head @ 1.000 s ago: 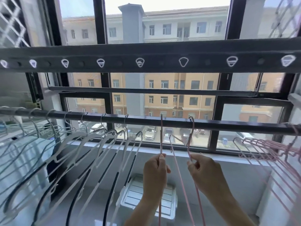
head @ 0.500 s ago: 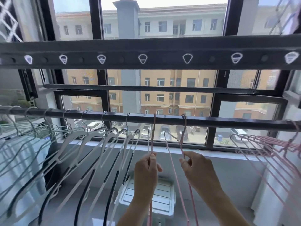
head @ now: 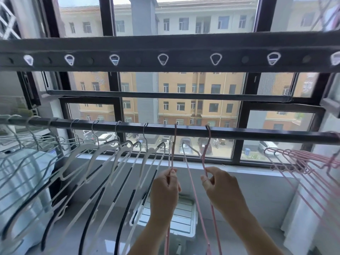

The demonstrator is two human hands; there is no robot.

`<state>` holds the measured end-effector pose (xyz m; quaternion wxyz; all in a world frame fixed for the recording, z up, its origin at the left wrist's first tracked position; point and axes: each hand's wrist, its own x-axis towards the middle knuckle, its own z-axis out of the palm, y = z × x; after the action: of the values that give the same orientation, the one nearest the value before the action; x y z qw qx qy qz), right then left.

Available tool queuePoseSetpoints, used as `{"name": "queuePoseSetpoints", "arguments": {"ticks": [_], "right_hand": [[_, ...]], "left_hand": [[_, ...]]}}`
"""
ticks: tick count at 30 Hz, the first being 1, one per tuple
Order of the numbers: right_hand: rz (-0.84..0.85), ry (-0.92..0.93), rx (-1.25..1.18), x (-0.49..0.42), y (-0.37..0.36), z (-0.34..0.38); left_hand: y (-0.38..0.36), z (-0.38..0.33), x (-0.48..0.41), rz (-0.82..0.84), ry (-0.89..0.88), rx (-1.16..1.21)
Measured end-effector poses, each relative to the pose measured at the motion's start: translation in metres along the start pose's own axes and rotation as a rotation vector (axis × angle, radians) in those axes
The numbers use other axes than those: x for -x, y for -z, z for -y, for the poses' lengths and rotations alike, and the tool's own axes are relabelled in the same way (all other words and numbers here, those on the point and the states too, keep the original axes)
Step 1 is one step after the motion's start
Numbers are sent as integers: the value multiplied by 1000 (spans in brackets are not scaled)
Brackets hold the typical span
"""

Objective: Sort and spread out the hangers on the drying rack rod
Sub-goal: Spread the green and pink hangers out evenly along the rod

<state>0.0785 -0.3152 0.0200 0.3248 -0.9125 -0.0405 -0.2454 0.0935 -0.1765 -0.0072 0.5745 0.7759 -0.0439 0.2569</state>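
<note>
A dark drying rack rod (head: pixel 239 133) runs across the view at mid height. Two pink wire hangers hang from it near the middle. My left hand (head: pixel 164 192) pinches the left pink hanger (head: pixel 173 144) just below its neck. My right hand (head: pixel 223 190) pinches the right pink hanger (head: pixel 207 153) on its shoulder wire. Several white hangers with black grip strips (head: pixel 117 162) hang spaced along the rod to the left. A bunch of pink hangers (head: pixel 301 162) is crowded together at the right end.
A wide dark bar with white hanger holes (head: pixel 184 52) crosses overhead, nearer to me. Behind the rod is a dark-framed window (head: pixel 241 115) and a pale sill. A white slatted plastic piece (head: pixel 182 218) lies below my hands. Thin pale wire hangers (head: pixel 27 140) cluster at far left.
Both hands with their pink hangers have shifted left along the rod, toward the white hangers. The gap between the two pink hooks has widened a little.
</note>
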Motion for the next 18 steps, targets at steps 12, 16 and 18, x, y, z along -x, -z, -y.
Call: {"name": "queuePoseSetpoints", "arguments": {"ticks": [12,16,18], "right_hand": [[44,5,-93,3,2,-1],[65,4,-124,12,11,-4],[66,-6,-142,17,21,-8]], "left_hand": [[12,-1,4,122,41,-49],[17,-8,9,137,89,-171],[21,-18,15,147,80,-302]]}}
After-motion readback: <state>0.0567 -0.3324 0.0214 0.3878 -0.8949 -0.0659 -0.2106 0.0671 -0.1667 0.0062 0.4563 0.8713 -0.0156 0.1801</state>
